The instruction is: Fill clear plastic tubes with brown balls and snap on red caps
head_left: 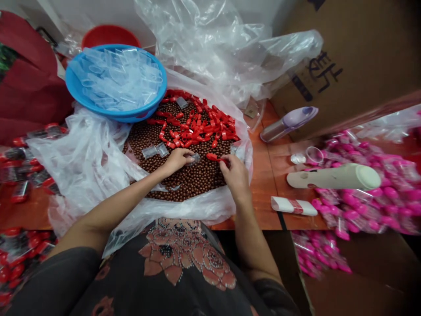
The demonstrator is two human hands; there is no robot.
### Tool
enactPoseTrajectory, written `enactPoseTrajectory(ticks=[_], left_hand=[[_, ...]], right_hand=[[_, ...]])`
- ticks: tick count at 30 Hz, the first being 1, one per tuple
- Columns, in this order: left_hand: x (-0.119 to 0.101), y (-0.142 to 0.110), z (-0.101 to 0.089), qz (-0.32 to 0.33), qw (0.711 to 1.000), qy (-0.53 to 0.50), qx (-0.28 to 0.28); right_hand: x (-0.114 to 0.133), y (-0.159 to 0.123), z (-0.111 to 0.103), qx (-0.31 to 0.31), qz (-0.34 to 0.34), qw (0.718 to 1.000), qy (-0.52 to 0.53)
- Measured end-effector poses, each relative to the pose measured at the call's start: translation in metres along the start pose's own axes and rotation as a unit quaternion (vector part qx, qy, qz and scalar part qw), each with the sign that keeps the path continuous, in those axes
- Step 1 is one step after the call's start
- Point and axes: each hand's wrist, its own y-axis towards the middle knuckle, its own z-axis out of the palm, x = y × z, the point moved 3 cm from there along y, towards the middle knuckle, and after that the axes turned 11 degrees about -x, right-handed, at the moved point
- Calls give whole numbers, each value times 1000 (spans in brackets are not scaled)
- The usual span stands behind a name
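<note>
My left hand (178, 161) is closed, pinching a small clear plastic container (196, 158) above the brown beads. Just to its right, my right hand (235, 172) grips a red plastic cap (212, 156) between thumb and fingers. Both hands are over a broad heap of small round brown beads (194, 177) lying on a white plastic sheet (210, 202). Many red caps (204, 127) are scattered on the far side of the heap. More clear containers (155, 151) lie on the beads left of my left hand.
A blue basin (74, 94) full of clear containers stands at the back left, before a red basin (112, 35). At right are a cardboard box (355, 57), a purple-lidded bottle (286, 125), a pale cylinder (332, 177) and pink-capped containers (378, 197). Red-capped containers (21, 191) lie left.
</note>
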Motion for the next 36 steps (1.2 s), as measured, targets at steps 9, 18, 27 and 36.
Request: enactPoseTrajectory(ticks=[9, 18, 27, 36], left_hand=[[-5, 5, 21, 19, 997, -66, 16], [0, 2, 26, -53, 982, -180, 16], [-16, -18, 13, -77, 964, -249, 51], [-42, -60, -11, -15, 951, -305, 46]], right_hand=[[4, -36, -6, 41, -105, 991, -69], [8, -42, 9, 32, -80, 996, -15], [5, -45, 3, -21, 101, 976, 191], [19, -36, 5, -39, 164, 927, 335]])
